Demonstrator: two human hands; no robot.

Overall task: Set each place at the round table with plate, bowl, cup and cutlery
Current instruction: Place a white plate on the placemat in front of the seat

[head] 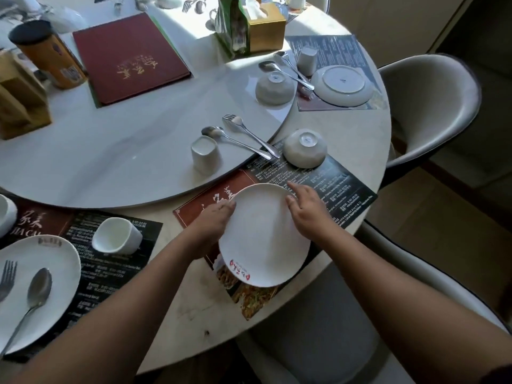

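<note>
A white plate (263, 236) with a red mark on its near rim sits face up over a dark placemat (340, 187). My left hand (213, 225) grips its left edge and my right hand (307, 212) holds its right edge. Beyond the plate an upturned bowl (304, 148) rests on the mat's far end. A fork (249, 134), a spoon (232, 139) and a white cup (205, 153) lie on the turntable (110, 151) nearby.
At the left a place has a plate (36, 289) with fork and spoon on it and a cup (116, 235) on its side. At the far right are an upturned plate (342, 85), bowl (274, 88) and cup (307, 60). A red menu (130, 56) and chairs (426, 106) are around.
</note>
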